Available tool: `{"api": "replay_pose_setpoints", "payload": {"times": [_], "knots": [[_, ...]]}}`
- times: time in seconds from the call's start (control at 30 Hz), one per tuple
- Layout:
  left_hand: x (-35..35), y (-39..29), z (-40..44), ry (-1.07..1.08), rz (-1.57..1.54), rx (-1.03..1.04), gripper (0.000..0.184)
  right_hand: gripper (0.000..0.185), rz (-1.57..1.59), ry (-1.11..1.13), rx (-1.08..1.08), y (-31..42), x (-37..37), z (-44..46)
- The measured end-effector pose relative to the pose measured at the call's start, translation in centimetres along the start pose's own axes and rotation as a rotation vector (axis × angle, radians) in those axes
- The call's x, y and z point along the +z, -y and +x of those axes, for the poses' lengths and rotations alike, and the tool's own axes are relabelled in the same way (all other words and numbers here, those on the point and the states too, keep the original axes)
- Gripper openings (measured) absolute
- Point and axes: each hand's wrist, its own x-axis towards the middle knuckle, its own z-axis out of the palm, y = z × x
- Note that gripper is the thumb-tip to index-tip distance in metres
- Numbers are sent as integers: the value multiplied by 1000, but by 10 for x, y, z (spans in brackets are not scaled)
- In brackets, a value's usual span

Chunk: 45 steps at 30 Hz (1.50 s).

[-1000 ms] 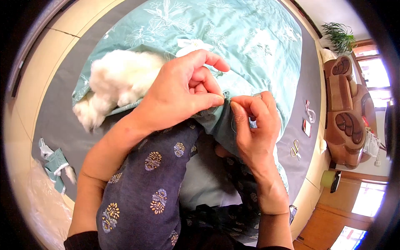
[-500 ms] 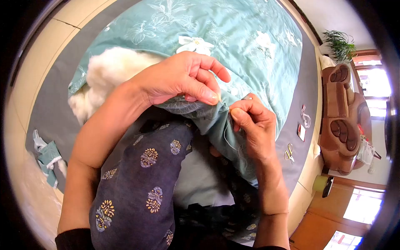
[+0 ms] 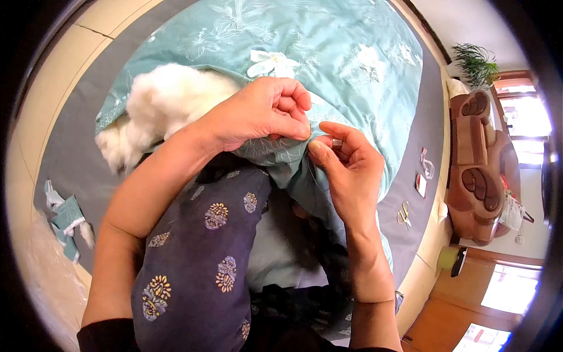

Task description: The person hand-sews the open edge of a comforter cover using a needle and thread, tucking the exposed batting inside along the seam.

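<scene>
A teal quilt cover (image 3: 346, 70) with white flower prints spreads in front of me, its near edge gathered between my hands. My left hand (image 3: 264, 114) is closed, thumb and fingertips pinching that edge. Just to the right, my right hand (image 3: 352, 170) is curled at the same fold, its index finger raised and its thumb against the cloth. Whatever is between the right fingers is too small to make out. A silvery band (image 3: 336, 144) circles one right finger. White fluffy filling (image 3: 176, 97) bulges from the cover behind my left forearm.
Patterned dark trousers (image 3: 205, 252) cover my legs on a grey mat (image 3: 73, 158). Teal scraps (image 3: 70, 220) lie to the left. Scissors (image 3: 404, 215), a small red-and-white packet (image 3: 421, 185) and a clear-white item (image 3: 427, 164) lie right. A brown sofa (image 3: 478, 158) stands beyond.
My right hand has shifted slightly left and up, and its index finger has lifted away from the thumb. The left fingers have curled in more, still on the fold.
</scene>
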Motion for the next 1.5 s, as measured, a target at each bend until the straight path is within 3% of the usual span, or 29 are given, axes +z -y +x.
{"api": "replay_pose_setpoints", "payload": {"times": [0.07,0.17,0.3,0.4,0.43,0.53,0.57,0.63,0.67,0.7,0.77,0.8,0.83,0.87,0.9,0.93,1.17,1.23,1.27,1.3,1.33,1.5], "knots": [[3,-4,-1,6,17,18,28,25,-95,-17,-67,5,-2,-2],[6,-5,-3,14,29,11,29,22,-272,-14,-419,2,-1,-6],[10,-3,-5,-12,26,9,28,20,-661,-38,-729,5,0,-6],[6,-1,-7,-73,55,16,26,21,-1023,14,-785,17,2,-7],[4,1,-6,-86,56,44,24,19,-1090,-18,-913,22,4,-1],[5,-8,-5,-123,70,69,27,18,-913,-91,-1187,46,12,5],[5,-6,-2,-168,112,160,27,16,-768,-106,-1127,57,11,0],[6,-9,-8,-202,205,145,27,13,-474,-115,-1006,92,8,-15],[9,-13,-13,-216,251,134,28,10,61,-31,-600,133,4,-39],[11,-15,-16,-240,275,135,26,29,93,17,-501,164,-15,-53],[10,-14,-19,-291,320,143,24,36,-53,-41,-317,197,-83,-74],[9,-13,-20,-317,339,148,23,36,344,304,-275,216,-129,-84],[9,-11,-19,-314,314,162,23,35,142,-140,-381,225,-165,-111],[8,-8,-19,-322,338,187,22,57,52,95,-466,249,-229,-129],[7,-5,-18,-329,362,211,22,56,85,86,-484,267,-266,-157],[9,-6,-18,-335,386,234,22,56,79,83,-494,278,-201,-153],[7,-2,-17,-408,470,261,21,26,207,-562,-1273,316,-273,-331],[4,2,-14,-428,472,257,21,21,256,-754,-1486,329,-222,-332],[3,2,-14,-436,472,250,21,19,277,-854,-1587,327,-288,-376],[5,0,-16,-436,452,225,22,20,-111,-774,-1522,317,-321,-406],[7,-3,-18,-436,434,203,24,20,-110,-782,-1528,303,-331,-407],[12,-1,-14,-464,462,221,26,21,-812,-725,-937,235,-351,-409]]}}
